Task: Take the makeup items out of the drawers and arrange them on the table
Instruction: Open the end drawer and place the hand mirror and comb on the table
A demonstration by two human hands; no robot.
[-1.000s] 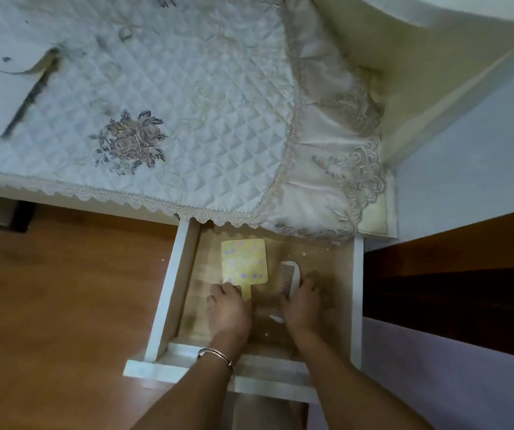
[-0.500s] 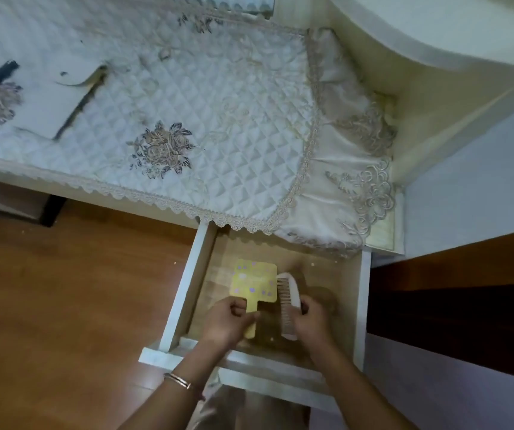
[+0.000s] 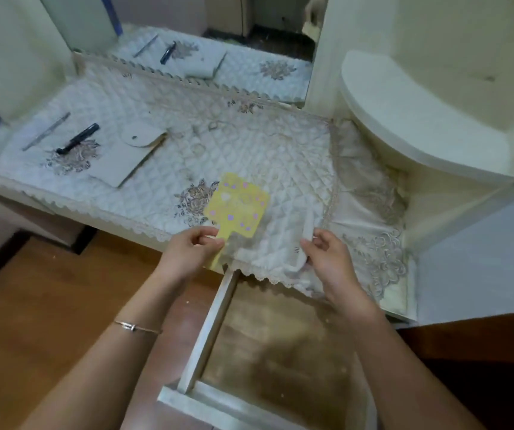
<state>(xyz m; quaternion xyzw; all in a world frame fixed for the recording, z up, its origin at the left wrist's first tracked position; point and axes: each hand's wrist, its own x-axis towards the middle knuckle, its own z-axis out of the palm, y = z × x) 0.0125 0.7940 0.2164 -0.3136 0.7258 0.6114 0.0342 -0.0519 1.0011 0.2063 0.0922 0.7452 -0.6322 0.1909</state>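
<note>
Beyond open drawer (image 3: 215,330), left grip (image 3: 187,252) pinches yellow hand mirror (image 3: 237,209) by its handle; right grip (image 3: 327,262) pinches white comb (image 3: 307,231) (both above tabletop (image 3: 249,150) edge).

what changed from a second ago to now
The left hand gripped the yellow hand mirror and the right hand gripped the white comb. Both were lifted out of the drawer, up over the edge of the quilted cloth. The drawer stays open.
</note>
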